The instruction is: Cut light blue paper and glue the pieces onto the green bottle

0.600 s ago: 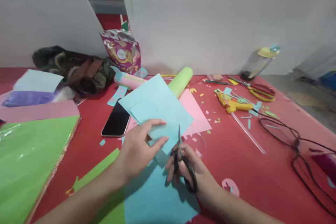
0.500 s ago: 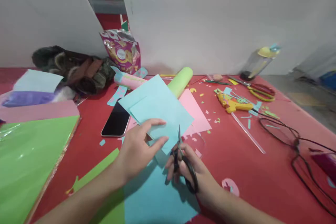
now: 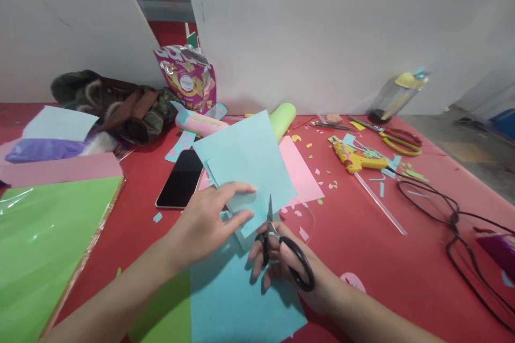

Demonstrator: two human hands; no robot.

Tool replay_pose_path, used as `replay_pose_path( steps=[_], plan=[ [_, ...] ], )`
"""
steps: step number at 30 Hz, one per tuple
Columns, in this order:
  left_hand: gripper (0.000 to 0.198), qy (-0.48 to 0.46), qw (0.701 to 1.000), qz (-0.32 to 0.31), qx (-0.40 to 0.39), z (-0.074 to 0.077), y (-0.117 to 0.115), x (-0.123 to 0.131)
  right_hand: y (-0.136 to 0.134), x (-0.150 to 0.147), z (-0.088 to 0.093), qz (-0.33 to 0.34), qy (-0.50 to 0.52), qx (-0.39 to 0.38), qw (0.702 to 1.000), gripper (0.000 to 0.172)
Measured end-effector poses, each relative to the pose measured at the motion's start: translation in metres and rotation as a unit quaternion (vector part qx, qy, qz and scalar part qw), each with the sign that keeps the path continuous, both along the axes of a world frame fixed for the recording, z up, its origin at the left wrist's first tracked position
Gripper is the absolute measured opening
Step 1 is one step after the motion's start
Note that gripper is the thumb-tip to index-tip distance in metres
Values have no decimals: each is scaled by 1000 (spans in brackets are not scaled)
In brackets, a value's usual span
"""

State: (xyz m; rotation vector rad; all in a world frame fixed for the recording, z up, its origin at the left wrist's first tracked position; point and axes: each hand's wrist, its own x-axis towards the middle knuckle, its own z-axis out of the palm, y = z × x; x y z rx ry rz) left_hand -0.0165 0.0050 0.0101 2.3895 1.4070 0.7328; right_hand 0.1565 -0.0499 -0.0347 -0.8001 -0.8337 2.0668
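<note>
Blue paper sheet [image 3: 249,161] pinched at its near edge by left hand [image 3: 205,225]; right hand [image 3: 289,265] wrapped on scissors [image 3: 277,241], blades seemingly shut, pointing away just beneath it.

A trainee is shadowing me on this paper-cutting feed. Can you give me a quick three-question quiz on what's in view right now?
1. True or false: the right hand grips the black-handled steel scissors.
2. Which thing lies on the red table just left of the light blue paper sheet pinched by the left hand?
A) black flat smartphone
B) yellow glue gun
C) clear plastic bottle
3. Fill in: past the blue sheet's right edge, a flat ___ paper sheet shows.
Key: 1 true; 2 A; 3 pink, the pink paper sheet.
</note>
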Motion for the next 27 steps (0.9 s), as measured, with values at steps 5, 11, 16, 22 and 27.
replay_pose_path(
  steps=[5,11,16,22,27],
  plan=[
    [23,-18,1000,-6,-13,0,-1,0,1,0,0,4,8,7,1000,44],
    [23,-76,994,25,-79,2,-1,6,-1,2,-2,-6,1,50,999,35],
    [24,-90,990,43,-95,-1,-2,6,-2,3,-4,-11,-22,78,997,36],
    [22,-104,989,52,-94,-2,-5,10,-2,3,-3,-14,-33,83,996,36],
    [22,-117,987,62,-94,-5,-6,14,-2,3,-5,-24,-49,78,995,38]
  ],
)
